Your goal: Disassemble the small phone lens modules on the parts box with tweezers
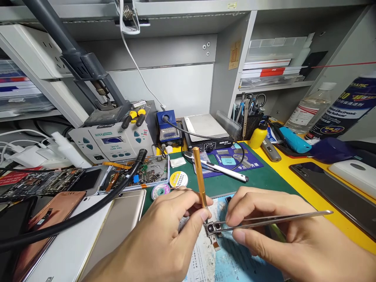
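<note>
My left hand (176, 231) is closed round a slim gold-handled tool (200, 180), held nearly upright. Its tip points down by a small camera module (210, 228); I cannot make out what kind of tip it has. Metal tweezers (273, 221) lie across my right hand (282, 231), pinched between thumb and fingers. Their points reach the camera module from the right, one on each side of its right part. A short brown flex cable (216, 244) hangs from the module. Beneath both hands is a worn blue-and-white printed sheet (235, 254), on a green mat (264, 182).
Several phones and panels (126, 211) lie at the left, crossed by a thick black hose (88, 217). Behind stand a hot-air station (113, 143), a tray of circuit boards (147, 172), a heating plate (205, 129) and a white soldering iron (217, 166). A dark phone (331, 192) lies right.
</note>
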### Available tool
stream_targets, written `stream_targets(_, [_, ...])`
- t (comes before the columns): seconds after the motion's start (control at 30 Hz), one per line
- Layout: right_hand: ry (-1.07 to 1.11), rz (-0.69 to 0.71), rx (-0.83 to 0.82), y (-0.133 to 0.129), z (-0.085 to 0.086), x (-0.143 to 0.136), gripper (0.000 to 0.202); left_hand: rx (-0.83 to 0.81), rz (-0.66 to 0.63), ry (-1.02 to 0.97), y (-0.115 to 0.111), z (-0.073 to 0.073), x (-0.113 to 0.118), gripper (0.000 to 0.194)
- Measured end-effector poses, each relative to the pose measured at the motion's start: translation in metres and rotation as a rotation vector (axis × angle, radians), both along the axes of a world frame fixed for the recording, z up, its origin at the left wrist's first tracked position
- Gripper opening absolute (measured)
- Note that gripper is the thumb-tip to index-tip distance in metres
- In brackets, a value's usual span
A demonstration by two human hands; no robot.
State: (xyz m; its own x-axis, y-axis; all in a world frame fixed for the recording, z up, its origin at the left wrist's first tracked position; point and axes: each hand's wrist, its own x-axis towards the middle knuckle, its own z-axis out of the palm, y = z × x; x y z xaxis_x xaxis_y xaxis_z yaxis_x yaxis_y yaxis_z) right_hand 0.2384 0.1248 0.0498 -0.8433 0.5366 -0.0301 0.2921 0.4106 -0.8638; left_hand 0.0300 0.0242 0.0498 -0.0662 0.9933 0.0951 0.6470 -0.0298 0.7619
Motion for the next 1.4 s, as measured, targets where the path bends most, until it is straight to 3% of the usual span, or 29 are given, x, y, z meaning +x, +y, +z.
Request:
stream_targets(0.9, [0.038,0.045,0.04,0.0003,-0.0036,0.0037,0.006,0.009,-0.066,0.004,0.0012,-0.0081,-0.0035,0.014])
stream_targets(1.4, [0.067,0.037,0.017,-0.0009,-0.0034,0.0026,0.005,0.001,-0.076,0.009,0.002,-0.0042,-0.0031,0.015])
